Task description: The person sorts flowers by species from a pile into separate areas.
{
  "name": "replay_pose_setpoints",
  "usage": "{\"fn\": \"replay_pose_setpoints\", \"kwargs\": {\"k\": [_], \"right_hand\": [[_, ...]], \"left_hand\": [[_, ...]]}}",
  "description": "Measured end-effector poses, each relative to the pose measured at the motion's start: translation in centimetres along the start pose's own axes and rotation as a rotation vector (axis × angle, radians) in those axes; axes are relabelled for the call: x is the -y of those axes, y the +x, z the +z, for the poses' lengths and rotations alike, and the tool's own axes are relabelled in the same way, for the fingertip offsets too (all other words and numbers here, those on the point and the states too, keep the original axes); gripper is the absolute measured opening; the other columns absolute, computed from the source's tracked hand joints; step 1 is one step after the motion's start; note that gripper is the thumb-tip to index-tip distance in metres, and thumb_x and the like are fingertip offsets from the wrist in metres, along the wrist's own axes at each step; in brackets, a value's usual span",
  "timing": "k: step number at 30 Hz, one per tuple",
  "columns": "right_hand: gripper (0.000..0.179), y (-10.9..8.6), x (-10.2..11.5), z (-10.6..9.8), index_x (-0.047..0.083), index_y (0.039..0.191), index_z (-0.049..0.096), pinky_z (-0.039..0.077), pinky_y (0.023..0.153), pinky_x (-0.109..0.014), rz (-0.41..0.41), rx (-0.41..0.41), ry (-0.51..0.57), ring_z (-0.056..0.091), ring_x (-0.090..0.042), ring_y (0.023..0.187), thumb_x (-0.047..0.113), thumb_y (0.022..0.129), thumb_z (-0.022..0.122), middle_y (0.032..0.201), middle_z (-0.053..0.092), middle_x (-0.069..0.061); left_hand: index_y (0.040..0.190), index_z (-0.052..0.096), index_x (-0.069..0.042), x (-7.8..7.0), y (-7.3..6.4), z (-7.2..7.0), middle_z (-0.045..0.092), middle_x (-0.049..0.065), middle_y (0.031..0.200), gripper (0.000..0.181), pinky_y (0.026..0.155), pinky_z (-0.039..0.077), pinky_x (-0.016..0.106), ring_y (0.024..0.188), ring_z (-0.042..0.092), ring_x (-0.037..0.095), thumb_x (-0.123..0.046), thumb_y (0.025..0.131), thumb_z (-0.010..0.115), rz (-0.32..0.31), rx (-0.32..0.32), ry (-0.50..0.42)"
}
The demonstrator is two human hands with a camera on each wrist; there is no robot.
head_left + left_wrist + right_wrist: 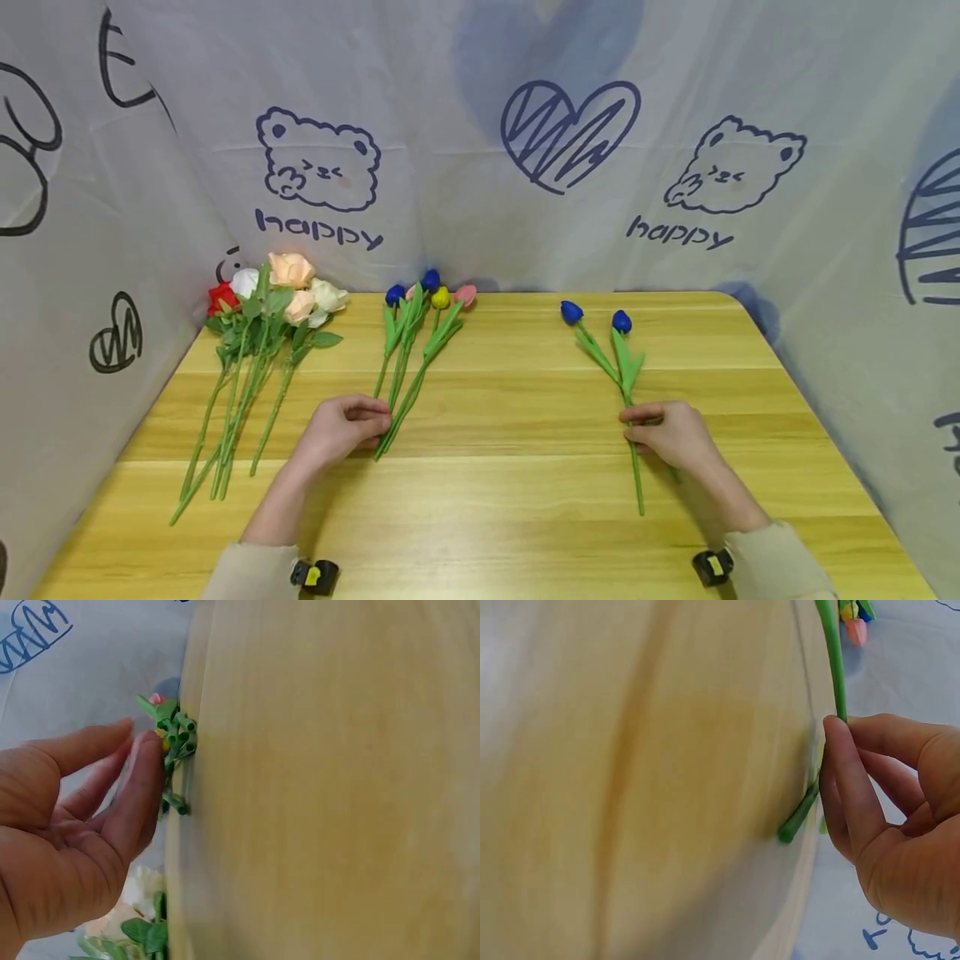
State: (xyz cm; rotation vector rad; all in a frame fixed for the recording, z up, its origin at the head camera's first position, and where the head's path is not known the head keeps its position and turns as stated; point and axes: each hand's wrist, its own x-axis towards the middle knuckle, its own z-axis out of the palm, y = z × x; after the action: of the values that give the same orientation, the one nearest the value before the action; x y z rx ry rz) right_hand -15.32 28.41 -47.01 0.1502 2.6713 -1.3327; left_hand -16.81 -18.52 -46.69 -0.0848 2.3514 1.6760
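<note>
At the left middle, a small bunch of artificial tulips [408, 333] with blue, pink and yellow heads lies on the table. My left hand [351, 429] is at their lower stems, its fingers nearly straight; in the left wrist view a gap shows between the fingertips, with the stem ends [180, 739] just beyond them. To the right, two blue tulips [621, 323] lie with heads toward the back, their stems crossing near my right hand [671, 433]. That hand pinches a green tulip stem [836, 664] between thumb and fingers. Another stem end [799, 817] shows below its fingers.
Several artificial roses [296, 307] in red, white, peach and cream lie at the table's left side, stems pointing toward the front. The wooden table [495, 517] meets a printed cloth [465, 208] behind it, and cloth also hangs at both sides.
</note>
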Motion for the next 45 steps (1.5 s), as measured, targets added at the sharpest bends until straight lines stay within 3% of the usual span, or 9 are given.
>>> {"fn": "replay_pose_setpoints", "kwargs": {"k": [7,12,19,24,27,33,40,45], "right_hand": [[0.031,-0.4,1.6,0.2,-0.003,0.126,0.073,0.065,0.071,-0.034,-0.050,-0.021,0.105,0.075,-0.019,0.079,0.007,0.096,0.073,0.111,0.075,-0.021],[0.037,-0.6,3.5,1.0,-0.004,0.132,0.069,0.065,0.080,-0.035,-0.101,-0.089,0.290,0.075,-0.014,0.086,0.011,0.098,0.073,0.114,0.074,-0.020],[0.036,0.4,6.9,3.6,-0.006,0.128,0.071,0.064,0.082,-0.030,-0.186,-0.175,0.556,0.073,-0.011,0.087,0.003,0.094,0.077,0.104,0.075,-0.005],[0.034,1.1,9.4,6.0,-0.009,0.124,0.071,0.064,0.083,-0.033,-0.254,-0.178,0.710,0.073,-0.014,0.086,-0.003,0.091,0.077,0.101,0.074,-0.005],[0.034,1.6,10.5,7.3,-0.010,0.122,0.071,0.064,0.082,-0.035,-0.283,-0.183,0.770,0.073,-0.015,0.084,-0.006,0.090,0.078,0.098,0.074,-0.007],[0.033,2.2,11.5,8.9,-0.009,0.120,0.073,0.065,0.081,-0.034,-0.278,-0.182,0.793,0.071,-0.014,0.083,-0.004,0.088,0.080,0.091,0.074,0.000],[0.029,2.3,11.4,9.9,-0.008,0.117,0.074,0.065,0.080,-0.034,-0.273,-0.161,0.795,0.072,-0.015,0.083,-0.005,0.089,0.079,0.094,0.075,-0.006],[0.030,2.5,11.1,10.1,-0.007,0.118,0.075,0.065,0.080,-0.035,-0.271,-0.146,0.774,0.073,-0.015,0.084,-0.002,0.089,0.080,0.093,0.076,-0.005]], "left_hand": [[0.124,0.069,0.004,-2.1,-0.5,1.4,0.073,0.017,0.115,0.032,0.085,0.063,0.037,0.103,0.071,0.031,-0.015,0.098,0.075,0.066,-0.035,-0.050],[0.123,0.070,0.002,-4.0,-0.2,3.7,0.072,0.018,0.118,0.030,0.089,0.063,0.044,0.108,0.070,0.034,-0.012,0.098,0.074,0.151,-0.012,-0.113],[0.120,0.071,0.004,-6.3,0.9,8.1,0.073,0.018,0.116,0.026,0.087,0.063,0.043,0.105,0.071,0.034,-0.008,0.097,0.074,0.290,0.079,-0.209],[0.119,0.071,0.002,-7.3,1.3,11.1,0.074,0.016,0.115,0.026,0.090,0.061,0.054,0.103,0.072,0.033,-0.011,0.097,0.075,0.312,0.155,-0.212],[0.120,0.071,0.002,-7.6,1.3,12.2,0.074,0.016,0.114,0.028,0.088,0.062,0.054,0.102,0.072,0.034,-0.013,0.097,0.075,0.309,0.189,-0.198],[0.120,0.072,0.000,-7.4,1.3,12.9,0.074,0.015,0.111,0.028,0.084,0.063,0.050,0.095,0.073,0.026,-0.014,0.096,0.076,0.286,0.194,-0.180],[0.117,0.073,-0.002,-7.4,1.4,12.6,0.074,0.013,0.107,0.024,0.078,0.064,0.043,0.093,0.073,0.031,-0.015,0.098,0.075,0.259,0.159,-0.157],[0.116,0.073,-0.001,-7.3,1.6,12.5,0.074,0.013,0.105,0.022,0.077,0.065,0.045,0.092,0.073,0.028,-0.013,0.098,0.074,0.248,0.164,-0.149]]}}
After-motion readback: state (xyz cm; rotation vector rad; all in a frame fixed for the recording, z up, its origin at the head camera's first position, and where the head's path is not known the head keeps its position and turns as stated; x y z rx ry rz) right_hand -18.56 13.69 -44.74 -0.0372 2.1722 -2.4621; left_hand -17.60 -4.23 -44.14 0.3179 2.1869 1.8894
